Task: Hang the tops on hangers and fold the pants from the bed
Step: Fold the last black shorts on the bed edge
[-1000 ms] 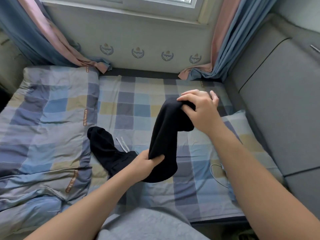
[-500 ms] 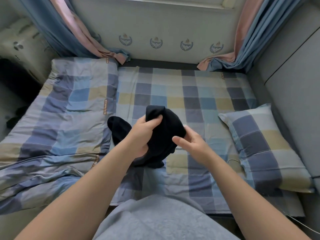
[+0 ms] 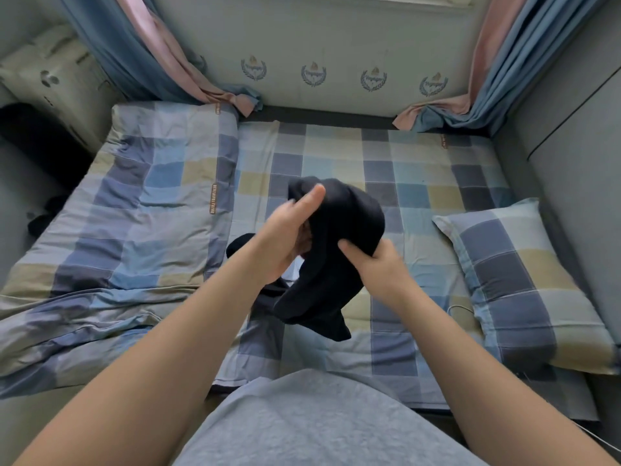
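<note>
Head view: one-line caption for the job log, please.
Left hand and right hand grip a bunched black garment over the checked bed, beside a pillow.

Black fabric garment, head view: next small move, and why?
Probably draw the hands apart to spread the black fabric garment. It hangs bunched between the left hand and right hand, both gripping it over the checked bed sheet, so I cannot tell yet whether it is a top or pants.
</note>
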Tool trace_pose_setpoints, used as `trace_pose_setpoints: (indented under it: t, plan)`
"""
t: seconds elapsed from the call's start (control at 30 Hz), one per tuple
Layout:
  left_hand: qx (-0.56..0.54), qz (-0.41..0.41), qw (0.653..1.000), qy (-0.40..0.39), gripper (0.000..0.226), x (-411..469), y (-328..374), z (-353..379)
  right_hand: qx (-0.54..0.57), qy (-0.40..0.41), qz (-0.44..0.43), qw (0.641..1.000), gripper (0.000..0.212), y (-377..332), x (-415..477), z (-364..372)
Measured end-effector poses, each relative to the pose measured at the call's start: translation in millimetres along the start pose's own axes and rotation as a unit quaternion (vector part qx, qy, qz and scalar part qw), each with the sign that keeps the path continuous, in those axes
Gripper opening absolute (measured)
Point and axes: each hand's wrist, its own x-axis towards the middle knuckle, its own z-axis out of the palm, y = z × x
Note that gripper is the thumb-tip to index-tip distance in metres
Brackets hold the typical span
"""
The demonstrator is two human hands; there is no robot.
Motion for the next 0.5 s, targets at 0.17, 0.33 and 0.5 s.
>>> trace_pose_setpoints:
  t: [0.17, 0.33, 0.5]
  plan:
    - [0.182, -0.030, 0.980, -0.079, 0.034, -14.0, -53.7, 2.0, 0.031, 0.031, -0.071, 0.997, 0.022, -34.8, 9.6, -7.9]
    - [0.258, -0.006, 0.966, 0.025, 0.005, -11.2, -75.9, 2.2, 0.052, 0.007, -0.078, 0.996, 0.015, -46.8, 14.4, -11.4]
    - [0.157, 0.045, 0.987, 0.015, 0.018, -15.6, -42.1, 5.4, 0.082, -0.067, 0.030, 0.994, 0.067, -18.8, 10.5, -13.9]
